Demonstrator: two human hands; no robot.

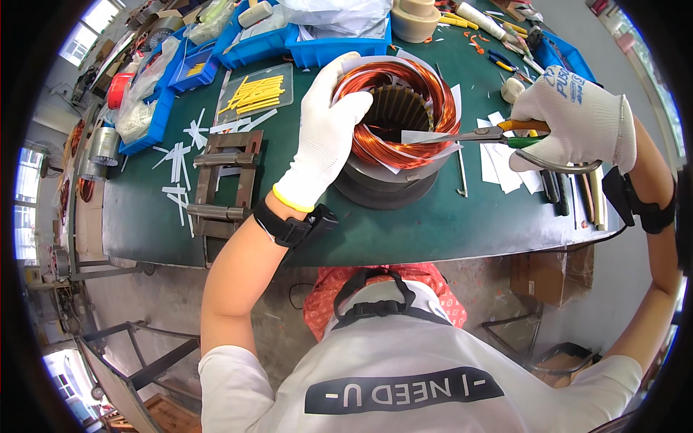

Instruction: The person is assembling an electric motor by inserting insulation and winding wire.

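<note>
A motor stator point(404, 166) with a ring of copper windings point(368, 148) stands on the green table before me. My left hand point(325, 108), in a white knit glove, grips the windings' left side, thumb over the inner edge and fingers round the outside. Gloved too, my right hand point(570, 123) is closed round scissors point(485, 135) with orange and green on the handles. Their blades reach left across the right side of the windings. At the tips, over the stator's bore, lies a white insulating paper piece point(415, 136); whether the blades touch it I cannot tell.
Left of the stator lie a steel frame with two rods point(224, 180), white paper strips point(177, 162) and a clear tray of yellow sticks point(256, 94). Blue bins point(339, 49) line the back. White sheets point(505, 169) and several rod-like tools point(556, 191) sit at the right.
</note>
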